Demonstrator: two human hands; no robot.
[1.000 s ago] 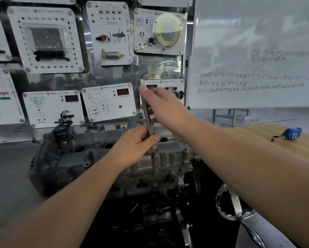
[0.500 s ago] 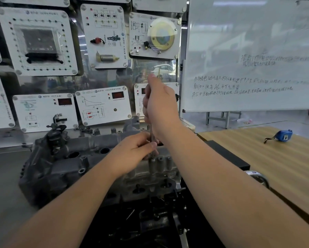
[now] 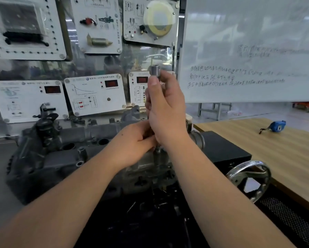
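A dark grey engine cylinder head (image 3: 64, 154) sits on a stand in front of me. A long metal socket tool (image 3: 155, 70) stands upright on its right part. My right hand (image 3: 165, 111) grips the tool's upper shaft, with the round top end showing above the fingers. My left hand (image 3: 135, 142) pinches the tool's lower end just above the head, where a small bolt (image 3: 157, 150) shows. Most of the shaft is hidden behind my right hand.
A chrome handwheel (image 3: 248, 178) sticks out at the stand's right side beside a black box (image 3: 225, 151). A wooden table (image 3: 284, 158) at right carries a blue tape measure (image 3: 276, 126). Training panels (image 3: 96, 93) and a whiteboard (image 3: 248, 51) stand behind the engine.
My right hand has turned on the tool and slid up so its top end shows above the fingers. The view has shifted left and closer; my left hand stays at the tool's base.
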